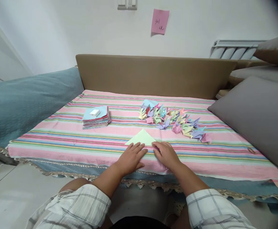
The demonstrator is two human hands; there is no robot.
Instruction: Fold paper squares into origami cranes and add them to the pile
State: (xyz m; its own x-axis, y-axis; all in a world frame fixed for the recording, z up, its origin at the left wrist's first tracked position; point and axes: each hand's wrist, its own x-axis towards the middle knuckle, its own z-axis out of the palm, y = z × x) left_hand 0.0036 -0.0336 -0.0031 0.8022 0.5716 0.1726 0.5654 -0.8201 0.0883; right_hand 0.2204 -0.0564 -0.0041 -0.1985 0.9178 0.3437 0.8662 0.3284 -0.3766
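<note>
A pale green sheet of paper point(142, 137), folded into a triangle, lies on the striped cloth with its point away from me. My left hand point(133, 158) rests flat with fingers stretched out, its fingertips at the triangle's near edge. At the triangle's right corner is my right hand point(166, 154), fingers bent, the index fingertip and thumb by the paper. Whether it pinches the corner or only presses on it, I cannot tell. Beyond the paper to the right sits a cluster of folded paper cranes point(164, 117) in many colours.
A stack of coloured paper point(96, 122) with a small white box point(95, 112) on top stands to the left. The striped cloth point(65, 136) covers the seat. A grey cushion point(253, 117) leans at the right. Behind runs a brown backrest point(150, 74).
</note>
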